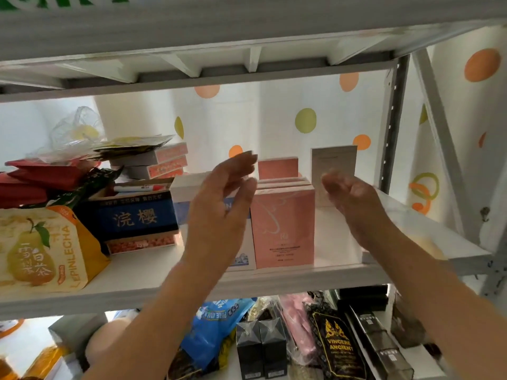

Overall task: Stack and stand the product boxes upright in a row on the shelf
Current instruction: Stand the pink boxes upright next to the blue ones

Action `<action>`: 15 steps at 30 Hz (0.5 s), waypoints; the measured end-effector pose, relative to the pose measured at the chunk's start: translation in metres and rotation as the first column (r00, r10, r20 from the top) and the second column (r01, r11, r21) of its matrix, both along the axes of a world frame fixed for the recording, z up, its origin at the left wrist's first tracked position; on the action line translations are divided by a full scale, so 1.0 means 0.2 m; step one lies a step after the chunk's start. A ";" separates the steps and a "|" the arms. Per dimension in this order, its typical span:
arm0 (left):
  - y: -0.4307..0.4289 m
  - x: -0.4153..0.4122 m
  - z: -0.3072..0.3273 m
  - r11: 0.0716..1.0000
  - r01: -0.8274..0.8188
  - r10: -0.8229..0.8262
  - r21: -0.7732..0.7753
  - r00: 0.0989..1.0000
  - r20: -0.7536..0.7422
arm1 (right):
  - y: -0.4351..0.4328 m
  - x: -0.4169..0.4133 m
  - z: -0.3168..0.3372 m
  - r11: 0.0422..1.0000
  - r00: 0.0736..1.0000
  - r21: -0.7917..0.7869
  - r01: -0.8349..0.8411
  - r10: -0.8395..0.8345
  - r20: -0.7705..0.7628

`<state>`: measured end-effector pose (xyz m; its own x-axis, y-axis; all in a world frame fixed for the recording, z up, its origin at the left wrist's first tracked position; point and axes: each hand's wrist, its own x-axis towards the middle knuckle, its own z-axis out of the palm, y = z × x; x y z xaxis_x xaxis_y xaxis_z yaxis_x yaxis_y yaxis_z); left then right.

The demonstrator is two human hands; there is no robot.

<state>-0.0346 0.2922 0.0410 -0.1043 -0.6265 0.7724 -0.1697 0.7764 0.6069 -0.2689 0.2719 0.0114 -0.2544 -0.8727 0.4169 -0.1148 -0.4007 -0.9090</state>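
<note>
Several pink boxes (pixel 284 226) stand upright one behind another on the white shelf (pixel 411 237), the rearmost pink box (pixel 277 168) taller behind them. To their left stands a white and blue box (pixel 186 196), partly hidden by my left hand (pixel 222 201), which is raised with fingers apart and holds nothing. A grey-white box (pixel 333 163) stands upright at the back right. My right hand (pixel 354 198) hovers in front of it, right of the pink boxes, fingers loosely curled and empty.
At the left of the shelf lie a dark blue carton (pixel 137 215), a pear tea bag (pixel 44 248), red packets (pixel 38 179) and stacked orange-edged boxes (pixel 164 163). A steel upright (pixel 395 119) bounds the right side. The lower shelf holds black boxes (pixel 260 349) and bags.
</note>
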 end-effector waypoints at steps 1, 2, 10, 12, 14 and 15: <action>-0.06 -0.06 0.13 1.000 -0.018 0.015 0.020 0.990 0.137 | -0.04 -0.03 0.08 0.997 0.998 -0.048 0.057 -0.056 0.018; -0.13 -0.12 0.25 0.999 -0.026 0.014 0.040 0.963 0.271 | -0.10 -0.06 0.16 0.993 0.996 -0.080 0.088 -0.090 -0.014; -0.78 -0.48 0.68 0.935 -0.319 0.043 0.152 0.528 0.848 | -0.69 -0.11 0.58 0.988 0.632 -0.042 0.148 -0.127 -0.764; -0.90 -0.50 0.66 0.940 -0.334 0.073 0.070 0.397 0.915 | -0.81 -0.11 0.59 0.988 0.509 -0.028 0.154 -0.103 -0.854; -1.00 -0.51 0.62 0.944 -0.331 0.107 0.003 0.315 0.943 | -0.91 -0.12 0.58 0.986 0.405 -0.004 0.165 -0.071 -0.912; -1.04 -0.51 0.61 0.944 -0.331 0.105 0.008 0.321 0.941 | -0.96 -0.12 0.57 0.985 0.380 0.009 0.172 -0.058 -0.923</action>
<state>-0.1369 0.0839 0.1629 -0.5119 -0.8444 0.1581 -0.8498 0.5247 0.0511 -0.2926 0.0796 0.1245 0.1317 -0.9126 0.3872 -0.9388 -0.2403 -0.2470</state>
